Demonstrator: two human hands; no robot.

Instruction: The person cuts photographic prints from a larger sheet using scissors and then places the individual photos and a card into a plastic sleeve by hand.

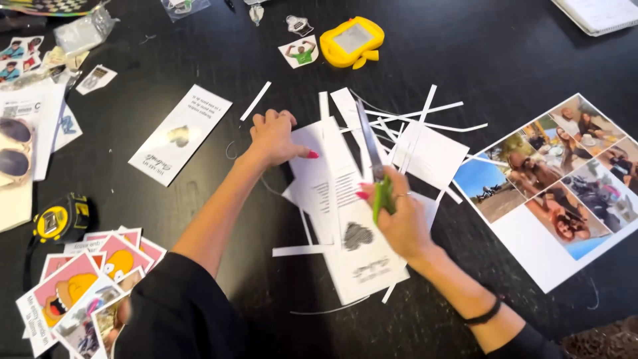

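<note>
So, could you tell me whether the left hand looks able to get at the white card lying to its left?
Probably yes. The left hand rests on the printed sheet, holding nothing, and the white card lies flat close beside it on the black table with only bare surface between. The right hand has the scissors.

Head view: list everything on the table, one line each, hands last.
table: one, black, under everything
scissors: one pair, green handles, in the right hand, blades over the sheet
printed sheet: one, white with grey print, centre
paper strips: several, white, behind the sheet
photo sheet: one, colour photos, right
printed card: one, white, left of centre
yellow toy: one, top centre
tape measure: one, yellow and black, left
cartoon cards: a stack, pink, lower left
left hand: pressing the sheet's top edge
right hand: gripping the scissors
</note>
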